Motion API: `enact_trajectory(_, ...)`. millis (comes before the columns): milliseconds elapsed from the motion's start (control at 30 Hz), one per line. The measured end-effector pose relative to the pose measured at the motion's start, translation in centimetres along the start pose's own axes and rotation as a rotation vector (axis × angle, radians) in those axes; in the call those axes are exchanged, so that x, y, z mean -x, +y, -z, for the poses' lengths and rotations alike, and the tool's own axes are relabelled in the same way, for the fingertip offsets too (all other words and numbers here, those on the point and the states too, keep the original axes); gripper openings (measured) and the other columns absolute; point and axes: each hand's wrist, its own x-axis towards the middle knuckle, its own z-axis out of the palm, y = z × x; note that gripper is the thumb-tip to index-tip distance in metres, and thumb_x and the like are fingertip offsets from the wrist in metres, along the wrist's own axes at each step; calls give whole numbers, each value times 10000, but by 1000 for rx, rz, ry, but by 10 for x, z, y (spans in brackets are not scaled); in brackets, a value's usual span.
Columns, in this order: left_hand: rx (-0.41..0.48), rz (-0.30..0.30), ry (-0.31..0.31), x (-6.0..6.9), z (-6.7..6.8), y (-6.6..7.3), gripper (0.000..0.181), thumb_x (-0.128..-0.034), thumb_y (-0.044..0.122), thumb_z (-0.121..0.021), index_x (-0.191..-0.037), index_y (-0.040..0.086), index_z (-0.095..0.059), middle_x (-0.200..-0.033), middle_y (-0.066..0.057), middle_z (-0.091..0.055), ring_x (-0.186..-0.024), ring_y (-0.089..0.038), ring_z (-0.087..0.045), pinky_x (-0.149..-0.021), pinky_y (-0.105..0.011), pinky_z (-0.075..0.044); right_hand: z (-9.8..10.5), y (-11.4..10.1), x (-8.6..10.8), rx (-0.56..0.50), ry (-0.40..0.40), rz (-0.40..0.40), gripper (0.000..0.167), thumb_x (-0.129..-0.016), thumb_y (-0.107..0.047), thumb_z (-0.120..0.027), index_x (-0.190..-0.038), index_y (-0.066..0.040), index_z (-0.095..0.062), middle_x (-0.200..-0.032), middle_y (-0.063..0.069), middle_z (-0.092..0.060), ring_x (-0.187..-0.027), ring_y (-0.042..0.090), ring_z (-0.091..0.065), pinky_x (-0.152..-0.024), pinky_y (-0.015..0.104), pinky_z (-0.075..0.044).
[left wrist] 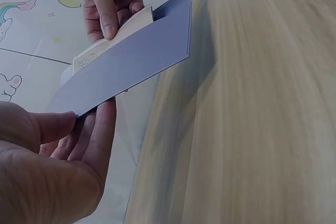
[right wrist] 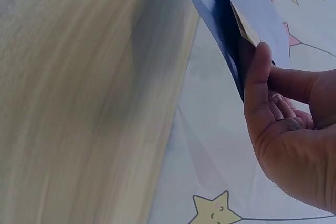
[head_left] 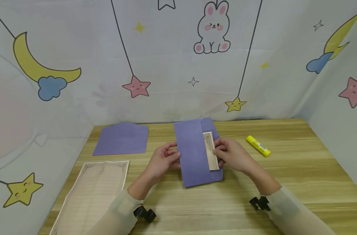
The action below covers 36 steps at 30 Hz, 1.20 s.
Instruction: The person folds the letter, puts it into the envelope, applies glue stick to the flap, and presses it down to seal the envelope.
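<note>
A purple envelope (head_left: 193, 153) is held up over the table, its flap side turned to the right. My left hand (head_left: 163, 160) pinches its left edge, thumb in front and fingers behind. Out of its opening sticks a folded sheet of letter paper (head_left: 211, 151), cream with a scroll ornament; the rest of it is hidden inside. My right hand (head_left: 232, 155) pinches the sheet's outer edge between thumb and fingers. In the right wrist view the sheet (right wrist: 244, 24) sits between the envelope's two walls, and the right thumb and finger meet at its edge.
A second purple envelope (head_left: 122, 140) lies at the back left of the wooden table (head_left: 299, 182). In front of it is a flat, lined sheet of letter paper (head_left: 93, 192) with corner ornaments. A yellow glue stick (head_left: 258, 146) lies at the right. Behind hangs a patterned cloth (head_left: 172, 58).
</note>
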Motion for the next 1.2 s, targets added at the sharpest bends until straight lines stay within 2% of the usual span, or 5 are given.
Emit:
enact_trajectory(433, 28, 21, -48, 1, -3, -3, 565, -1047, -62, -598, -1573, -54, -392, -1047, -30, -757, -819, -184, -765, -798, -417, -642, -3, 2, 0, -230, -143, -14, 219, -1101, -22, -536, -1268, 107, -596, -942, 174, -685, -778, 288, -713, -725, 414, -640)
enact_trajectory(700, 33, 32, -70, 4, -3, -1, 635, -1048, -44, -615, -1618, -35, -336, -1073, -34, -766, -843, -181, -775, -860, -475, -628, -4, -1, 1, -266, -139, -20, 232, -1091, -5, -545, -1282, 107, -612, -978, 176, -713, -793, 273, -711, -721, 402, -640)
enact_trajectory(967, 29, 5, -52, 4, -7, 0, 567, -1014, -82, -641, -1541, -45, -434, -1032, -50, -754, -821, -184, -761, -791, -440, -643, -1, -2, 1, -187, -107, 0, 249, -1077, -29, -588, -1288, 93, -639, -1005, 154, -752, -799, 279, -713, -689, 401, -639)
enact_trajectory(1067, 8, -10, -25, 2, -11, -1, 490, -977, -99, -667, -1437, -54, -505, -1023, -74, -733, -816, -193, -741, -750, -438, -640, 0, -4, 2, -106, -43, 33, 264, -1066, -68, -638, -1299, 54, -671, -1019, 126, -763, -823, 258, -725, -662, 384, -633)
enact_trajectory(1200, 12, -19, 72, 1, -13, -3, 446, -948, -99, -658, -1363, -31, -508, -1088, -115, -714, -857, -225, -733, -735, -444, -638, 1, -7, 5, 39, 115, 113, 255, -1055, -102, -679, -1288, -2, -700, -1004, 97, -762, -834, 227, -736, -647, 362, -622)
